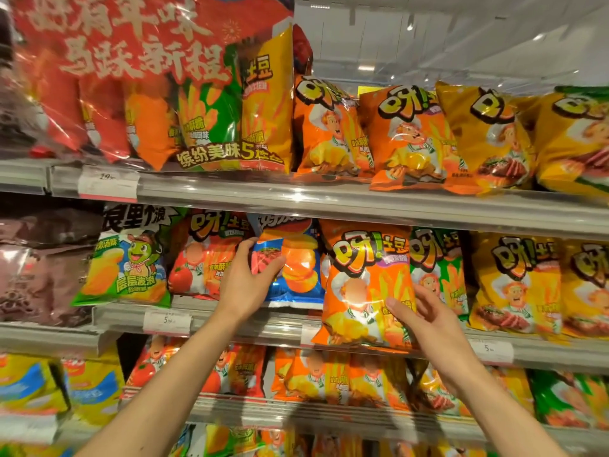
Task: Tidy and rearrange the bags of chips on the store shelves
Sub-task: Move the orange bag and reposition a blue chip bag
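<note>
On the middle shelf (250, 324) a blue chip bag (296, 268) stands between a red tomato bag (201, 258) and an orange bag (365, 285). My left hand (247, 282) grips the blue bag's left edge, thumb on its front, fingers curled round behind. The orange bag leans forward over the shelf lip. My right hand (425, 318) holds its lower right side, thumb on the front and fingers behind the bag's right edge.
A green chip bag (128, 262) and dark brown packs (39, 268) fill the middle shelf's left. Green and yellow bags (514, 285) stand to the right. A big red multipack (158, 87) and orange bags (408, 136) crowd the upper shelf. More bags line the lower shelves.
</note>
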The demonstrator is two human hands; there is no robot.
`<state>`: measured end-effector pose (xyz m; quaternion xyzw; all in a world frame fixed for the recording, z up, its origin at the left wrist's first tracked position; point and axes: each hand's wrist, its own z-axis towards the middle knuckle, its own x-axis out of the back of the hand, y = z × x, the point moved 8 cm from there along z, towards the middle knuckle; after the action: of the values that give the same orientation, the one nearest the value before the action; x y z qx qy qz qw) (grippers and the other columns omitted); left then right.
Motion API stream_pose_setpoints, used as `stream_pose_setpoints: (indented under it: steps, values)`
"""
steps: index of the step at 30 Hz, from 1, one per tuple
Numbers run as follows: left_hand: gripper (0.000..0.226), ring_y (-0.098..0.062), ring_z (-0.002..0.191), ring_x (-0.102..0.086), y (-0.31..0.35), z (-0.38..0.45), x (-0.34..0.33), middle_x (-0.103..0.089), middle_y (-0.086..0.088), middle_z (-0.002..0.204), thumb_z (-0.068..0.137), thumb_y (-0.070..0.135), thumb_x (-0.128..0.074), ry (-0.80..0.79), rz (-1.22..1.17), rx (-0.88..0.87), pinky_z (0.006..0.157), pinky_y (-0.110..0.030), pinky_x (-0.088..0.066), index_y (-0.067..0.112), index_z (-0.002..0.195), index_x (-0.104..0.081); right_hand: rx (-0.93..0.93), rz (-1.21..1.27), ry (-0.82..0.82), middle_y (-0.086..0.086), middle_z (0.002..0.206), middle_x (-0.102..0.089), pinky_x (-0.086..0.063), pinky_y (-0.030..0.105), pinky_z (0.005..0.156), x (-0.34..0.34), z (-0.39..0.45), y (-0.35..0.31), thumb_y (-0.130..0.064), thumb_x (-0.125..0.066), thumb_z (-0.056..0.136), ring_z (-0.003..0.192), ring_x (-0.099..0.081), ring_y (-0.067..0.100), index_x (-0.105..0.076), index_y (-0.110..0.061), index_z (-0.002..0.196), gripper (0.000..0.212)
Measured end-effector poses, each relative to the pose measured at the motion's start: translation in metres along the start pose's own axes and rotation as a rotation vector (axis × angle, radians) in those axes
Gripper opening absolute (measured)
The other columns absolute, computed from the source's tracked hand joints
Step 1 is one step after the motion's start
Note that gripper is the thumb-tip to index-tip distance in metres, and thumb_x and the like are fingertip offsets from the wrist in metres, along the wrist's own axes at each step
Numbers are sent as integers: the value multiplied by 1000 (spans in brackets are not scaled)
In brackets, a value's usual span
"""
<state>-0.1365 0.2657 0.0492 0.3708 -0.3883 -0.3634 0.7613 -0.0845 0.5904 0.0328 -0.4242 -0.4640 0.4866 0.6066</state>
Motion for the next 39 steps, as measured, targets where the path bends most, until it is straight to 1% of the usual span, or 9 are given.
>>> stream_pose_setpoints:
  steps: [4, 6, 14, 18, 22, 26, 30, 34, 39]
  values:
    - [62, 12, 82, -61, 13, -6, 18, -64, 19, 94, 85, 47, -71, 56, -16, -16, 79, -18, -50, 24, 137, -45, 0, 7, -24, -16, 117, -69, -51, 30, 96, -1, -2, -1, -41, -76, 76, 111, -64, 3, -59, -39, 118, 45]
    - [58, 15, 83, -58, 15, -14, 34, -60, 23, 97, 86, 44, -72, 88, -5, -43, 75, -11, -44, 26, 135, -46, 12, -11, -15, -15, 115, -70, -52, 30, 94, -4, -2, -2, -37, -76, 81, 105, -67, 2, -59, -34, 123, 46]
    - [47, -8, 90, -70, -17, -52, 115, -69, 20, 99, 82, 53, -73, 156, 2, -13, 84, -44, -57, 51, 121, -49, 59, -23, -42, -17, 111, -63, -47, 6, 68, -76, 12, -8, -33, -74, 88, 99, -61, -3, -46, -28, 136, 56]
    - [56, -12, 90, -70, -24, -69, 143, -58, 31, 98, 83, 49, -72, 200, 70, 11, 82, -39, -55, 39, 131, -46, 83, -49, -21, -8, 122, -63, -52, 25, 94, -117, 31, -17, -39, -74, 87, 106, -61, 7, -45, -24, 141, 63]
    - [58, -12, 91, -71, -37, -83, 161, -72, 11, 97, 81, 53, -73, 200, 60, 54, 86, -45, -56, 43, 132, -45, 145, -212, 29, 1, 135, -56, -44, 35, 103, -150, 41, -27, -45, -63, 94, 121, -55, 19, -34, -14, 150, 70]
    - [56, -9, 92, -68, -33, -91, 162, -63, 23, 100, 83, 47, -74, 181, 85, 50, 84, -37, -54, 41, 131, -45, 241, -540, 7, 15, 159, -34, -37, 42, 111, -169, 39, -27, -45, -50, 100, 143, -39, 34, -16, -10, 157, 75]
    - [61, -9, 94, -67, -34, -91, 157, -61, 22, 100, 83, 49, -73, 163, 77, 57, 85, -36, -54, 36, 136, -45, 584, -817, 141, 20, 162, -22, -28, 41, 117, -163, 19, -55, -37, -53, 100, 149, -25, 34, -21, -12, 157, 70]
    - [56, -11, 97, -67, -38, -91, 148, -63, 20, 108, 80, 57, -72, 132, 55, 67, 89, -43, -55, 44, 128, -45, 705, -1199, -108, 15, 166, -17, -14, 46, 123, -185, 23, -28, -49, -44, 101, 154, -13, 32, -28, -18, 156, 65]
    - [55, 12, 97, -58, -34, -97, 141, -57, 29, 109, 81, 52, -73, 127, 21, 61, 88, -36, -50, 45, 128, -45, 657, -1181, -169, 14, 165, -19, -18, 49, 124, -187, 31, -34, -51, -49, 97, 153, -13, 33, -30, -17, 155, 69]
